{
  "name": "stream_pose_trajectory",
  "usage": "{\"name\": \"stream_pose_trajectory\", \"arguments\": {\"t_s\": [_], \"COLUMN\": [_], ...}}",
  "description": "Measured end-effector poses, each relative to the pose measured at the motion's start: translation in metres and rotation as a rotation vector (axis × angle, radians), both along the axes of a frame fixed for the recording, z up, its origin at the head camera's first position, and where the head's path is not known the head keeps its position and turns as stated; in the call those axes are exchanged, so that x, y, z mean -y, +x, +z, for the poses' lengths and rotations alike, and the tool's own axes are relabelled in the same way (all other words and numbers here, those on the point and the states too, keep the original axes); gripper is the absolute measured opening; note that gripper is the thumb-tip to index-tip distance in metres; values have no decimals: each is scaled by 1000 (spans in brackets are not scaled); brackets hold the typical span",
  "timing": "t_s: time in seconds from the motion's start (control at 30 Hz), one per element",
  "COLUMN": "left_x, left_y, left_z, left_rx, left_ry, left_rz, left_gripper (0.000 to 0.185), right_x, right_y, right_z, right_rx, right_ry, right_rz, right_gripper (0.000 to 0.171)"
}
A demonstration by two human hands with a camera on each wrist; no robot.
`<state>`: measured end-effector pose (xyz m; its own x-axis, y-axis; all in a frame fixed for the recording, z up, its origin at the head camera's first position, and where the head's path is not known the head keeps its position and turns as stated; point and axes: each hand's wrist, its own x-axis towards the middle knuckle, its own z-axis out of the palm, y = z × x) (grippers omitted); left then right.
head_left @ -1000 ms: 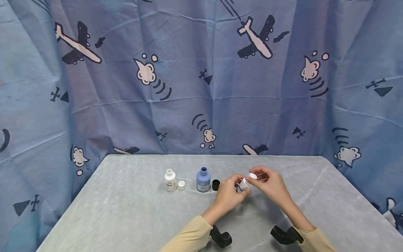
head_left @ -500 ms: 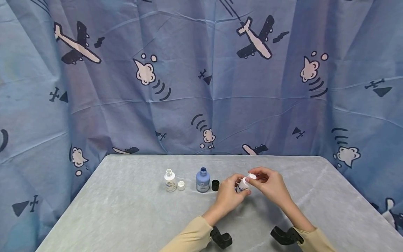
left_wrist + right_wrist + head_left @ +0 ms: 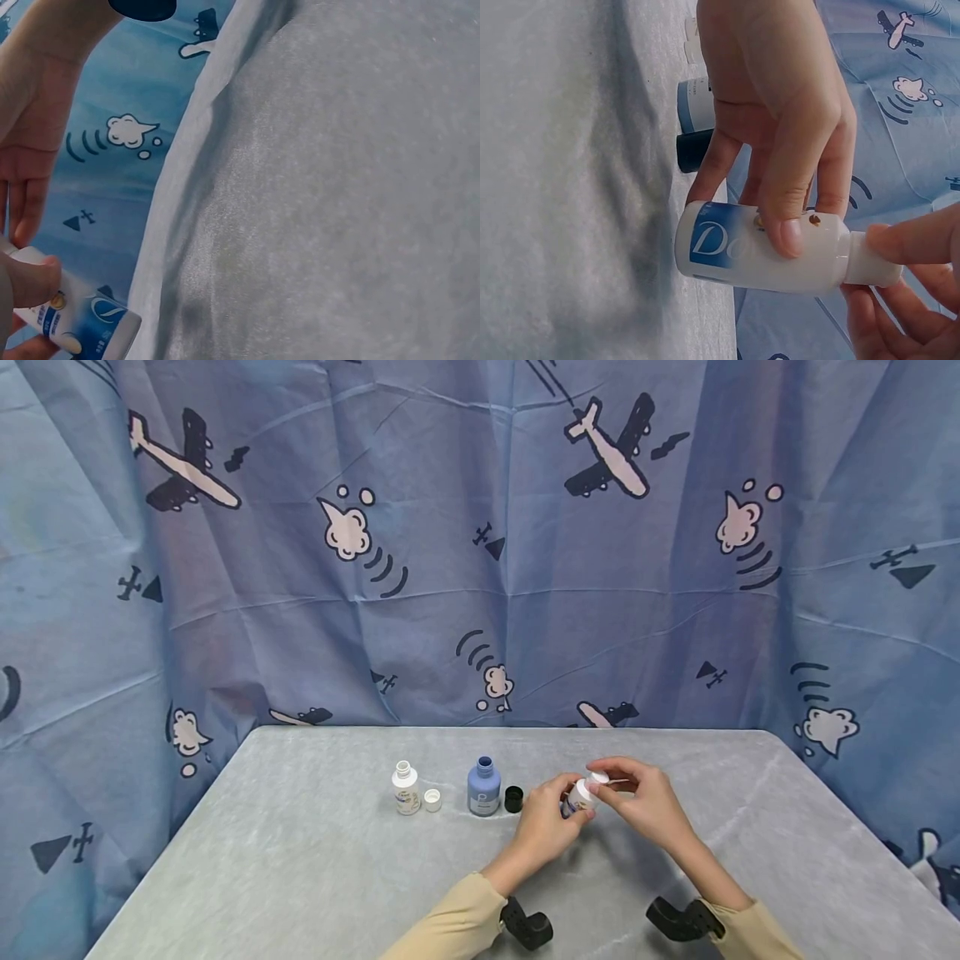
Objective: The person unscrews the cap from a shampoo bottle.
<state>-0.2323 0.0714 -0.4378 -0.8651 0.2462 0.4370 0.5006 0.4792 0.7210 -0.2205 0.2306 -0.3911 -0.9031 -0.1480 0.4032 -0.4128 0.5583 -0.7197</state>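
Observation:
My left hand grips a small white bottle with a blue label, its thumb across the front and its fingers behind. The bottle leans to the right in the head view. On its neck is a white cap, which the thumb and fingers of my right hand pinch. In the left wrist view, the blue base end of the same bottle shows beside a thumb. To the left of the hands stands a blue bottle without a cap, a black cap beside it.
Farther left on the grey-covered table stands an uncapped white bottle, with a white cap next to it. A blue curtain printed with planes hangs behind the table. Black wrist devices sit at both cuffs.
The right fingers and the white cap have shifted slightly left, and the held bottle has turned a little. The uncapped bottles and loose caps stay where they were.

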Motion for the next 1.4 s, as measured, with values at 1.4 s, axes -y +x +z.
{"name": "stream_pose_trajectory", "arguments": {"t_s": [1.4], "left_x": [-2], "left_y": [-3], "left_z": [0], "left_rx": [62], "left_ry": [71], "left_rz": [-25], "left_gripper": [36], "right_x": [-5], "right_y": [-3], "right_z": [-2], "right_rx": [49], "right_ry": [-2], "right_rz": [23], "right_gripper": [33]}}
